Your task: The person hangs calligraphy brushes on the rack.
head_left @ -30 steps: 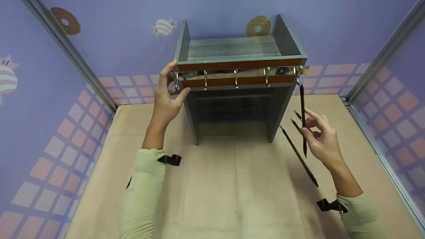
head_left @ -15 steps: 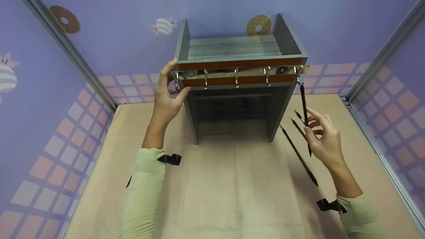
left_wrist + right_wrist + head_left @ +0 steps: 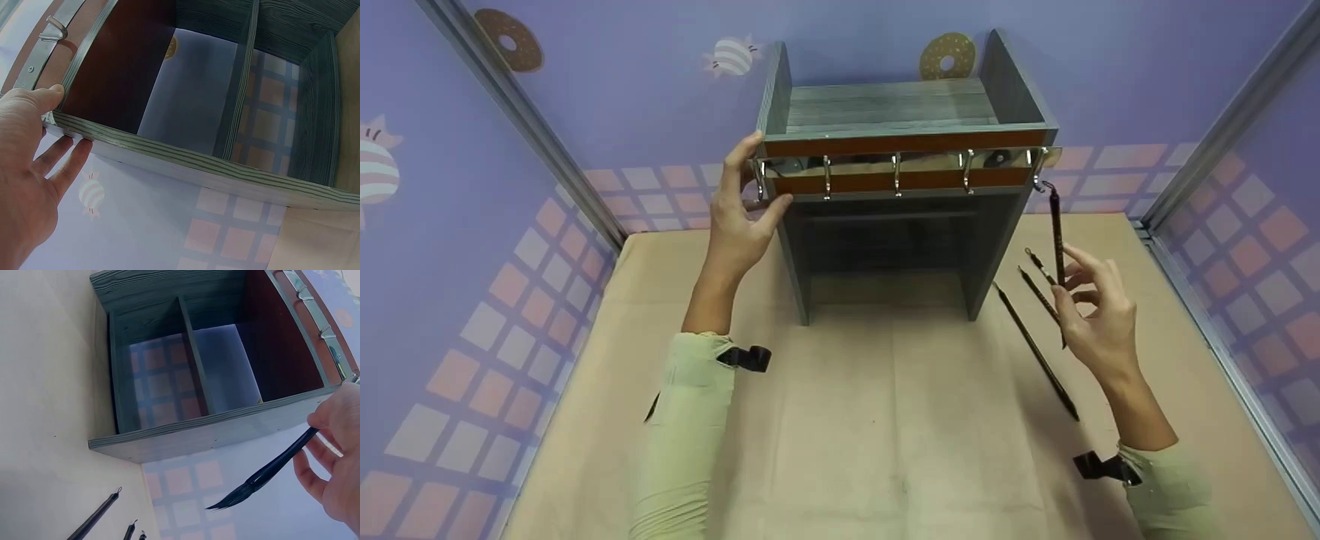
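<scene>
A grey wooden shelf unit (image 3: 896,187) stands on the paper-covered table (image 3: 885,420). The left hand (image 3: 742,210), fingers straight, steadies its left corner. The right hand (image 3: 1095,315) pinches a calligraphy brush (image 3: 1057,247) hanging from the rightmost hook (image 3: 1039,174), beside open tabletop.

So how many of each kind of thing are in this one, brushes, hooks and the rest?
Brushes: 4 (one brush pinched in the right hand, three lying on the table)
Hooks: 5
Shelf: 1
Total: 10
</scene>
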